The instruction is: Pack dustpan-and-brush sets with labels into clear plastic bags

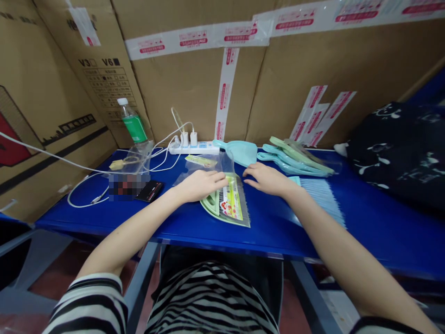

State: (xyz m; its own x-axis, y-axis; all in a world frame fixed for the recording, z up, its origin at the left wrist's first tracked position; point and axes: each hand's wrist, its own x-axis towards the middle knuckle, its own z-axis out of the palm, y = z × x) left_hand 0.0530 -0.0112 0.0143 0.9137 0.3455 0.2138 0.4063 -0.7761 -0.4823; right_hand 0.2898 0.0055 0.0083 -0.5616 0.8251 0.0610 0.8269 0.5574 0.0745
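Observation:
A light green dustpan with a grey-bristled brush [229, 202] and a yellow printed label lies before me on the blue table, in a clear plastic bag. My left hand [203, 185] is over its upper left part, fingers stretched to the right; whether they press on it I cannot tell. Just right of the set is my right hand [266, 180], its fingers apart and slightly bent, holding nothing. A light blue dustpan [243, 152] lies behind both hands. Beyond my right forearm is a blue-bristled brush [323, 197], partly hidden by that arm.
Bagged blue and green dustpans [299, 160] are stacked at the back right. A white power strip [194, 147] with plugs and cables lies along the cardboard wall [187, 79]. At left are a bottle with a green label [134, 126] and a black phone-like object [149, 191]. A dark patterned bag [399, 157] occupies the right.

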